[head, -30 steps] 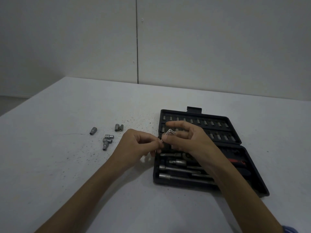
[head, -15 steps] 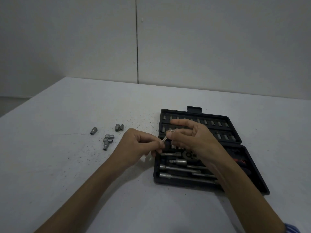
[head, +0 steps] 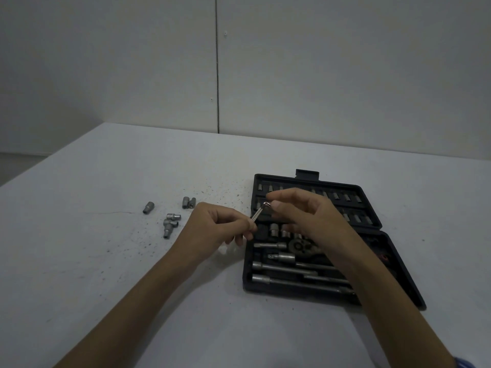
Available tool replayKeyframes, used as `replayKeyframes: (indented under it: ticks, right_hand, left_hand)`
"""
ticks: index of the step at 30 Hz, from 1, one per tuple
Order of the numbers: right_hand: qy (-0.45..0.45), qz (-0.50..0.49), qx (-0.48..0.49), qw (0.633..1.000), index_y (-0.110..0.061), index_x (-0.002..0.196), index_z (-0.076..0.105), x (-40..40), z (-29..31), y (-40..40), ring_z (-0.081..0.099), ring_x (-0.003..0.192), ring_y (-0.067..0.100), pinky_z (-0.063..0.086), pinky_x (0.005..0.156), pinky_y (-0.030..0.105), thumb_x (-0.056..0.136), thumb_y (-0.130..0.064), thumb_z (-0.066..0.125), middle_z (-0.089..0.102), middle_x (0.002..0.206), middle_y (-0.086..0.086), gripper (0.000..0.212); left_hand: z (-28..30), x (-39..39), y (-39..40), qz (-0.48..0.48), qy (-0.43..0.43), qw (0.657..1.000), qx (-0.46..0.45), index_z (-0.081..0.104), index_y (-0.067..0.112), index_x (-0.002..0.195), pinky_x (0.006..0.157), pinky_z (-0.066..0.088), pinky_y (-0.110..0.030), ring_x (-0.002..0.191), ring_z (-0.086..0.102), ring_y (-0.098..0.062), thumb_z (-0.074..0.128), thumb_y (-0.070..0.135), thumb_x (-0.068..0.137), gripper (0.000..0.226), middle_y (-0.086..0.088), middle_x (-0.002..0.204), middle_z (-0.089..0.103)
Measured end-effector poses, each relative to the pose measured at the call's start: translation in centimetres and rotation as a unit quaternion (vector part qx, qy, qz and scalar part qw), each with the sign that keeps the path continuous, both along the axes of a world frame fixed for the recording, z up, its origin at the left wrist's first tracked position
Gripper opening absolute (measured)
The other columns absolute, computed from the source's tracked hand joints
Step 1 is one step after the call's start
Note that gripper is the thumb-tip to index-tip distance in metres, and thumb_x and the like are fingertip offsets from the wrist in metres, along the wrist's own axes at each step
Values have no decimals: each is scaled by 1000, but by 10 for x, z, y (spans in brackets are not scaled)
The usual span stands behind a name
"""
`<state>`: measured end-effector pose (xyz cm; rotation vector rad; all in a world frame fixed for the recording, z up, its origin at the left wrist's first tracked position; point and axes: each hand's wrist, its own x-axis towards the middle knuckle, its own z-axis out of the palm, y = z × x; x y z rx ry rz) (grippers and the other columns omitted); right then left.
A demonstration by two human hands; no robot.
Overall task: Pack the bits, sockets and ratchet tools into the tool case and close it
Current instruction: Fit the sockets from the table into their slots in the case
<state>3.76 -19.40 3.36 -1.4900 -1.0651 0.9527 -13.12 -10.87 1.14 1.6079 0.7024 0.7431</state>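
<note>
Nearest the viewer, two bare forearms reach up from the lower edge onto the pale counter (head: 111, 288), which is flecked with dark specks to the left of the tool case. The tool case (head: 398, 285), black and lying open, sits to the right of centre. Its near half holds long extension bars (head: 281, 268) lying side by side, a short adapter (head: 283, 257), a ratchet head (head: 299, 245) and a few upright sockets in the case (head: 273, 229); the right forearm covers much of this half. A red patch shows at the right edge of the near half; what it belongs to cannot be told.

Above the left rim of the case, the left hand (head: 212, 229) has its fingers curled, the grip clamped on the long ends of a small bundle of hex keys (head: 259, 214), which slant up and to the right. The right hand (head: 308, 213) hovers over the hinge area with its thumb and forefinger pinched on the bent upper end of the same bundle, the remaining fingers loosely spread over the case.

Farther left on the counter, well apart from the case, lie loose sockets (head: 170, 224): a cluster of three touching pieces, a pair just beyond it, and a single one farthest left.

The far half of the case carries two rows of bits (head: 348, 197) seated in slots, partly hidden by the right hand; a latch tab (head: 307, 173) projects from its far edge. Beyond the counter stands a plain panelled wall (head: 318, 75) with one vertical seam.
</note>
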Motion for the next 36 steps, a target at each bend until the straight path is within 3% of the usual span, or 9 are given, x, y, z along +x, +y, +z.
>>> replayKeyframes:
  ticks: [4,6,8,11,15,21,26,32,36]
  right_hand:
    - [-59,2,19,998,-23,95,72,-3,-5,2,67,84,8,50,68,13,85,-25,67,73,89,-3,12]
    - [-72,-14,25,997,-24,94,73,-2,-8,3,68,87,10,51,76,18,84,-26,68,74,89,-1,11]
    - [-71,-35,35,996,-23,92,74,0,-10,4,69,88,11,51,82,22,83,-24,69,74,88,-1,10]
    - [-91,-48,41,994,-24,89,74,0,-12,5,69,84,7,50,79,17,82,-22,70,74,84,-4,8]
    - [-158,-57,37,985,-28,86,74,-6,-19,9,67,79,9,52,73,16,82,-23,71,74,80,-4,7]
    - [-221,-61,33,973,-31,86,74,-11,-26,13,63,74,-5,46,67,5,82,-24,71,70,75,-16,8]
    - [-259,-71,25,963,-35,88,73,-11,-29,16,63,80,-8,51,77,16,83,-29,70,70,82,-20,9]
    - [-289,-71,31,954,-35,88,74,-10,-30,17,63,83,-7,50,79,17,82,-28,72,69,85,-21,10]
    - [-346,-64,26,936,-37,90,73,-13,-36,20,61,92,3,53,81,33,82,-34,70,69,89,-18,10]
  left_hand:
    - [-2,1,-1,-11,6,1000,12,75,3,74,49,41,-13,49,55,-7,65,-2,80,13,-8,61,69]
    - [-2,1,-2,-11,9,1000,27,76,5,77,50,42,-12,50,56,-7,69,7,79,7,-6,63,70]
    - [-2,1,-2,1,12,999,45,76,8,79,52,44,-14,52,56,-6,68,21,77,16,-2,65,71]
    - [-2,0,1,44,2,998,52,75,10,79,56,47,-19,53,56,-6,62,33,78,26,-4,68,71]
    - [-6,-3,9,75,35,996,46,73,12,73,53,47,-19,53,57,-7,65,25,82,18,-3,65,70]
    - [-9,-1,7,34,109,993,36,72,12,73,49,44,-13,49,56,-3,75,24,74,12,0,57,66]
    - [-14,1,7,18,115,992,38,70,15,72,51,45,-14,55,61,-6,79,22,71,11,2,60,68]
    - [-17,3,6,19,107,994,34,68,16,69,51,44,-13,54,59,-6,78,20,72,11,3,58,66]
    - [-18,5,5,33,107,993,38,68,15,68,51,44,-13,54,58,-6,79,20,71,13,2,58,66]
